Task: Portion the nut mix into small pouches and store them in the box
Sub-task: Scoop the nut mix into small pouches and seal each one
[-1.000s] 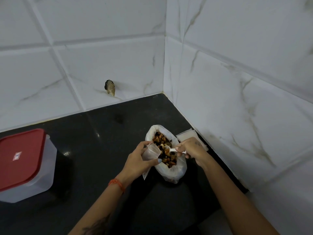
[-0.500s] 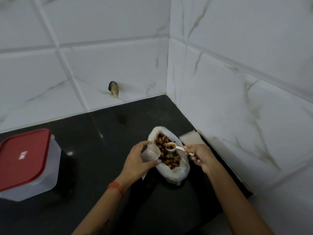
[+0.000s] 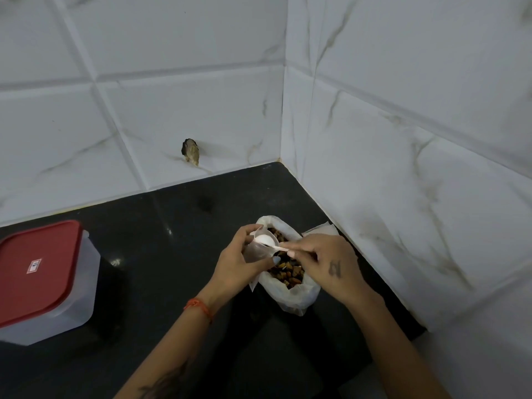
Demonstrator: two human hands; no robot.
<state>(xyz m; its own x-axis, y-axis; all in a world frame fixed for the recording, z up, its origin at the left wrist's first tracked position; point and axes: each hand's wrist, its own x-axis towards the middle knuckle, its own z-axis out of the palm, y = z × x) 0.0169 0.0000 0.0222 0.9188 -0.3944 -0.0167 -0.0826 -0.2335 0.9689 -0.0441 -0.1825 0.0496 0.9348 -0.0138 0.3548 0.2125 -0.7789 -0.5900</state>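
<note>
A white bag of nut mix stands open on the black counter near the corner. My left hand grips a small clear pouch with its mouth held open, just left of the bag. My right hand pinches the handle of a white plastic spoon, whose bowl is turned over at the pouch's mouth. The clear box with a red lid sits shut at the left edge of the counter.
White marbled tile walls meet in a corner right behind the bag. A stack of flat spare pouches lies against the right wall behind my right hand. A small dark hole or stub marks the back wall.
My right hand lifted the loaded spoon out of the bag, carried it left and tipped it over the pouch's mouth. My left hand kept holding the pouch.
</note>
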